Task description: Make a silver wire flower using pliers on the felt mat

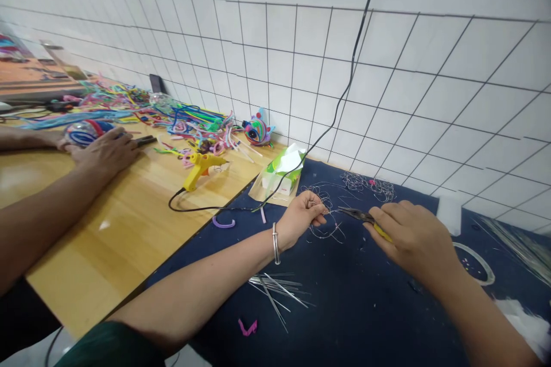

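My left hand [305, 215] is closed in a pinch on a thin wire piece [323, 232], bent into several loops that spread around and below the fingers. In my right hand [407, 229] is a pair of needle-nose pliers [357, 214] with yellow grips, fingers wrapped round the handles. The pliers' tips point left and lie close to the wire by my left fingertips; whether the jaws clamp it I cannot tell. Behind, against the wall, rests a tangle of coiled wire [368, 184] with a pink bit in it.
Straight wires [275, 292] lie on the dark blue cloth [344, 309], near a magenta scrap [248, 327]. A tissue pack [279, 175] and yellow glue gun [200, 169] stand left, the gun's cord crossing the cloth. Another person's hands [101, 152] hold a colourful ball [84, 132] beside piled pipe cleaners [193, 117].
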Demonstrator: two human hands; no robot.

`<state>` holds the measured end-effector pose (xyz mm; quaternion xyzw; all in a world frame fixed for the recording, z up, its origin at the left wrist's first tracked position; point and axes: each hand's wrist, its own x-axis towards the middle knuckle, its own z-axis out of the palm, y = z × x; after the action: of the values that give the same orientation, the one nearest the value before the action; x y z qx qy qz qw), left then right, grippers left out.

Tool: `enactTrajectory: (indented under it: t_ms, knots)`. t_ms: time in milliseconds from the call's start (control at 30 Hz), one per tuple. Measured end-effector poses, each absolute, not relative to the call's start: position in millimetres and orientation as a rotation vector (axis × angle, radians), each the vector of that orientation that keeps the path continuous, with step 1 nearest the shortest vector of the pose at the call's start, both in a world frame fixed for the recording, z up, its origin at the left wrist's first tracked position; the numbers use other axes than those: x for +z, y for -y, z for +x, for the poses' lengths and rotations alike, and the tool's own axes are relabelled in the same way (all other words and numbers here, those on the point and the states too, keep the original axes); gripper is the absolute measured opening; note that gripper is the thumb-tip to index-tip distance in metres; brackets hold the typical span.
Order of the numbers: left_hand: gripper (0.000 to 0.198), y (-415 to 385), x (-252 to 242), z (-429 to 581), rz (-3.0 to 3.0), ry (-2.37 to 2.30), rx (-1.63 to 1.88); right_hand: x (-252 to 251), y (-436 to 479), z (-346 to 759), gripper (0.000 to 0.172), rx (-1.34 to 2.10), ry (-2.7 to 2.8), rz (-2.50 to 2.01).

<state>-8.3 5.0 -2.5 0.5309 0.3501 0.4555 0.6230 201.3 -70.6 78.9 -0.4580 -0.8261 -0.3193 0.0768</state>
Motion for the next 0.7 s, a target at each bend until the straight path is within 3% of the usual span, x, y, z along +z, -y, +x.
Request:
enactTrajectory:
  t_ms: [367, 700]
  knots:
    - [0.010, -1, 1, -7, 1.306, -0.772, 0.976, 65, 65, 189, 0.022, -0.842, 2.620, -1.366]
    - [0.009, -1, 1, -8, 1.378, -0.780, 1.020, 66, 70, 181, 0.020, -0.954, 2.560, -1.386]
